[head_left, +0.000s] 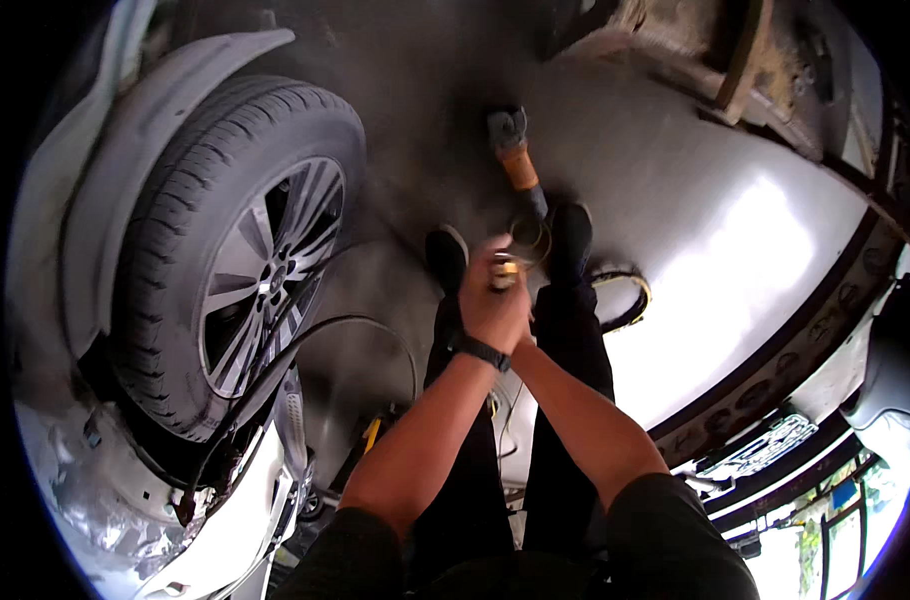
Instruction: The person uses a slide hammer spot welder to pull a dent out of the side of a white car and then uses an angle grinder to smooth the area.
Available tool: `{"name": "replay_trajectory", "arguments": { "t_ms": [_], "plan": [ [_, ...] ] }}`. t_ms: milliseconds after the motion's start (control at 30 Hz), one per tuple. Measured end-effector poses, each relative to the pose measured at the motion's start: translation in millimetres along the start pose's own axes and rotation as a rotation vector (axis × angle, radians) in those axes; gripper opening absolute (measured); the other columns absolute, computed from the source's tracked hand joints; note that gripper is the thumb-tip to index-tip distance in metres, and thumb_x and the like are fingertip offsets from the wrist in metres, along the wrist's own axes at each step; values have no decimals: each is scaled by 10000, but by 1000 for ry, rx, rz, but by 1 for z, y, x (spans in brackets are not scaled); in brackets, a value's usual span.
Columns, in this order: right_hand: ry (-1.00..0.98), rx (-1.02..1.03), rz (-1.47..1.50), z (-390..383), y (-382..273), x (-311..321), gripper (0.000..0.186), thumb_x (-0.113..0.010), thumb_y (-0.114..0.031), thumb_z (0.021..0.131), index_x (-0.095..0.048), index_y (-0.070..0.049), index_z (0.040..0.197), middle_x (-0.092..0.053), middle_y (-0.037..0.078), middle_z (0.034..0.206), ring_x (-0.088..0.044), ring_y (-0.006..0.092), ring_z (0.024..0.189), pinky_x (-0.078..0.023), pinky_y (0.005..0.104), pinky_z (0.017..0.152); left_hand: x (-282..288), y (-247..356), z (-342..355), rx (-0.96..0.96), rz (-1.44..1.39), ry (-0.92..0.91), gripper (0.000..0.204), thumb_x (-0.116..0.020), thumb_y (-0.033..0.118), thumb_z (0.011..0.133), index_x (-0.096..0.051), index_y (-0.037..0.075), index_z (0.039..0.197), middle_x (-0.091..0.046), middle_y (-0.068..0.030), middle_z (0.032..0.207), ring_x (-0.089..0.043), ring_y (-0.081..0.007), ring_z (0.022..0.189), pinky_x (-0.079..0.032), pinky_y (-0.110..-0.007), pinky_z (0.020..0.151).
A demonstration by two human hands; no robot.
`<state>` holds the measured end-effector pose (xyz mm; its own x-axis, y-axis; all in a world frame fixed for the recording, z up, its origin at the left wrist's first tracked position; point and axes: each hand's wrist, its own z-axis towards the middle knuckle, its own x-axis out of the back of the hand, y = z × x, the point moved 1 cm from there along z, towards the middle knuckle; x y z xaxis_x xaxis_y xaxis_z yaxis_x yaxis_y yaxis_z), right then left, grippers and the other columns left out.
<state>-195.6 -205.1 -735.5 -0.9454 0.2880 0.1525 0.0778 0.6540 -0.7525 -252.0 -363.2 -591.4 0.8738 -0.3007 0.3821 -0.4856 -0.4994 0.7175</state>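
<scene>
My left hand (487, 308), with a dark watch on its wrist, is brought together with my right hand (523, 312) in front of my legs. The left fingers are curled around a small object with a yellow band and a dark middle (505, 270). Motion blurs it, so its kind is unclear. Most of my right hand lies behind the left one, and its fingers are hidden. Beyond the hands, an angle grinder (518, 165) with a grey head and orange body lies on the floor near my shoes.
A car wheel (245, 270) stands at the left, under a fender (155, 130). A dark cable (325, 322) hangs across it. Another looped cable (640, 310) lies right of my legs. A rusty metal frame (735, 70) is at the far right, and a removed bumper-like part (775, 440) at the near right.
</scene>
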Motion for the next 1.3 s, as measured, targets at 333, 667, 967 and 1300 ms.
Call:
{"name": "replay_trajectory", "arguments": {
  "t_ms": [333,667,967,1300],
  "plan": [
    [-362,-61,354,-84,-301,188,457,-427,-394,1048,-632,-19,884,-636,56,912,-541,144,805,-417,308,762,98,34,-37,-28,-102,-498,486,-537,235,995,-468,10,1419,-594,-197,1296,-565,-268,1227,-425,-349,1045],
    [-788,191,448,-167,-426,175,636,-361,-494,1046,-597,13,744,-597,162,781,-618,291,810,-474,455,900,116,-39,-167,-44,46,-890,688,-497,470,969,-396,-15,1447,-378,-246,1509,-453,-362,1348,-354,-382,1111],
    [-793,-84,131,-232,-423,120,406,-456,-320,1012,-532,-26,744,-590,123,757,-605,250,770,-509,432,866,137,-104,-337,662,-464,-28,983,-584,524,870,-149,-81,1512,-548,-304,1337,-539,-388,1265,-400,-372,1075],
    [-1049,-173,162,-381,-440,-18,161,-580,-62,924,-532,-42,1077,-647,112,808,-663,241,818,-530,403,810,269,-93,-528,666,-647,177,1060,-687,347,847,2,-102,1515,-500,-319,1347,-556,-343,1222,-438,-321,1022]
  ]
}}
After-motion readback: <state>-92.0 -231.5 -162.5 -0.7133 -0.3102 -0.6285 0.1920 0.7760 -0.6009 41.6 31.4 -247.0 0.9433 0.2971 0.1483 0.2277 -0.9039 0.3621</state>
